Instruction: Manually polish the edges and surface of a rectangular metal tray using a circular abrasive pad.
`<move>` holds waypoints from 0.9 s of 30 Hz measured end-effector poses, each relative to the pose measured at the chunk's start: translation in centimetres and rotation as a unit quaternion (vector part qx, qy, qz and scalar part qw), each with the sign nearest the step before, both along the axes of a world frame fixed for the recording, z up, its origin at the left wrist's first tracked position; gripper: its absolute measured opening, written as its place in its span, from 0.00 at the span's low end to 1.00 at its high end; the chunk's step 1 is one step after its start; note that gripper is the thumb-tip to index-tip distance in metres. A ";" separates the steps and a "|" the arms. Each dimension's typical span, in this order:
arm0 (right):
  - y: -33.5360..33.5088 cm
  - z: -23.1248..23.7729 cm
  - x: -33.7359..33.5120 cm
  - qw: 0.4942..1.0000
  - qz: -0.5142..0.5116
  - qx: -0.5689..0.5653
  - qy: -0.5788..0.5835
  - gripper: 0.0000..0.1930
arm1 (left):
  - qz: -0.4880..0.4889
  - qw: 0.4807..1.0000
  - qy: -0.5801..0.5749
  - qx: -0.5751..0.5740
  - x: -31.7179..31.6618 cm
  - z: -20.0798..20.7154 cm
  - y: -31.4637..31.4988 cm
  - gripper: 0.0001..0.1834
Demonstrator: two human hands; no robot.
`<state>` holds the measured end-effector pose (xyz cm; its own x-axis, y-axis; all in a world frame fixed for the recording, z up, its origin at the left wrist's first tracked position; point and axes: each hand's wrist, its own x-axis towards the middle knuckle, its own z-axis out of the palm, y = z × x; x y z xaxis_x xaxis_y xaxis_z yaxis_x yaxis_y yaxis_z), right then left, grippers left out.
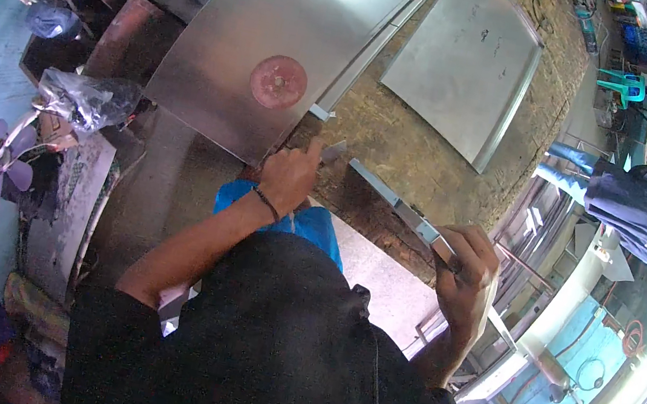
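My right hand (468, 275) grips one end of a narrow metal bar (393, 197), fingers curled round it. The bar slants up and leftward over the table's near edge, with a small paler block on its near part. To the left, my left hand (289, 182), with a dark bracelet at the wrist, is closed at the table edge with its index finger up along a small flat metal piece (334, 151). Its other fingers are partly hidden. Just beyond it lies a large sheet of metal (220, 54) with a round red disc (279, 82) on top.
A second metal sheet (465, 62) with a raised side edge lies on the worn wooden tabletop (405, 130). Long thin metal strips (382, 39) run between the sheets. A purple-bladed fan (3, 152) stands at left. A person (634, 209) in dark clothing is at right.
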<state>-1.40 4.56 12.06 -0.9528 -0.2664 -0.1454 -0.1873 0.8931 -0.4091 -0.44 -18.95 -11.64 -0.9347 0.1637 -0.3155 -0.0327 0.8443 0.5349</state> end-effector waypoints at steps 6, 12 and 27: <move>0.0 -0.1 0.3 1.000 -0.001 0.008 -0.005 0.15 | 0.009 0.995 0.096 -0.019 -1.2 0.7 0.7 0.09; 0.3 -0.2 0.4 1.000 0.000 0.007 -0.010 0.15 | 0.000 0.949 0.157 0.273 -1.2 8.1 1.0 0.11; 0.1 -0.3 0.9 1.000 0.020 0.013 -0.002 0.17 | -0.063 0.950 -0.001 0.305 -2.5 13.5 2.2 0.09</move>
<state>-0.54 4.70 11.75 -0.9412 -0.2995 -0.1564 -0.2209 0.8957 -0.3859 -2.95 -16.73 1.90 -0.8948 0.4279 -0.1272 0.0473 0.3742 0.9261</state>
